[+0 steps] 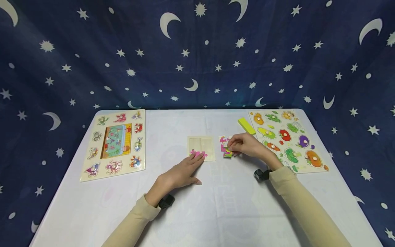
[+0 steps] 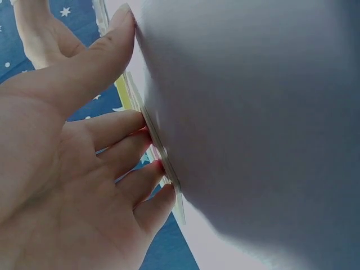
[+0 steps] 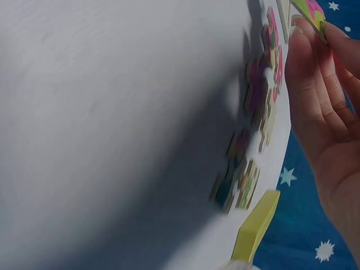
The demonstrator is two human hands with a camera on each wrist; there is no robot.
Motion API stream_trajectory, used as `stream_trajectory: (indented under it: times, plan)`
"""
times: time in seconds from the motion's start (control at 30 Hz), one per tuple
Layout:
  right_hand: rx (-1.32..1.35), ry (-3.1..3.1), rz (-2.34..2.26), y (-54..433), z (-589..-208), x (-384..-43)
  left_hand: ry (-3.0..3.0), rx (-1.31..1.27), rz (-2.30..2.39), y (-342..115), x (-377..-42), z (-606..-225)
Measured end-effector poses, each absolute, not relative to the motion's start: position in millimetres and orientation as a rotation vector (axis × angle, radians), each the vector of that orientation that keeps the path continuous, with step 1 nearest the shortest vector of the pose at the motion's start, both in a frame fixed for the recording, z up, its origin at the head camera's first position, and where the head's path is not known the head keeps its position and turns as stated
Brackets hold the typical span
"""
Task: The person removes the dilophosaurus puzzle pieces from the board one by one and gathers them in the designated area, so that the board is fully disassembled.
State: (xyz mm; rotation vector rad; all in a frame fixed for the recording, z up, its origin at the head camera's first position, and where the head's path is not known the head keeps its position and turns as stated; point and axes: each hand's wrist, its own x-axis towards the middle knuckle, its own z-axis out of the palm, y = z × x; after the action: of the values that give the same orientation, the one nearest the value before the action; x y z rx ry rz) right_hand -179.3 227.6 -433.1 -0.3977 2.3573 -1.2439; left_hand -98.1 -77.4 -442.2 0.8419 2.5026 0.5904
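Note:
In the head view, a small square wooden puzzle tray lies on the table. Joined pink jigsaw pieces line its lower left edge. My left hand rests its straight fingertips on that edge and on the pink pieces, thumb spread away. To the tray's right, my right hand is above a cluster of loose jigsaw pieces. In the right wrist view, its thumb and fingers pinch a jigsaw piece with pink, yellow and green on it, lifted off the table. Fingers hide part of the cluster in the head view.
A sea-animal peg puzzle board lies at the left of the white table. At the right is a vegetable peg puzzle board, with a yellow block by its upper left corner. A starry curtain hangs behind.

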Motion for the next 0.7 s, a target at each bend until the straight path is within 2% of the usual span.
stream_trajectory:
  times: [0.7]
  plan:
    - [-0.277, 2.442, -1.120, 279.7, -436.0, -161.6, 2.502, 0.850, 0.597, -77.4, -98.3, -443.9]
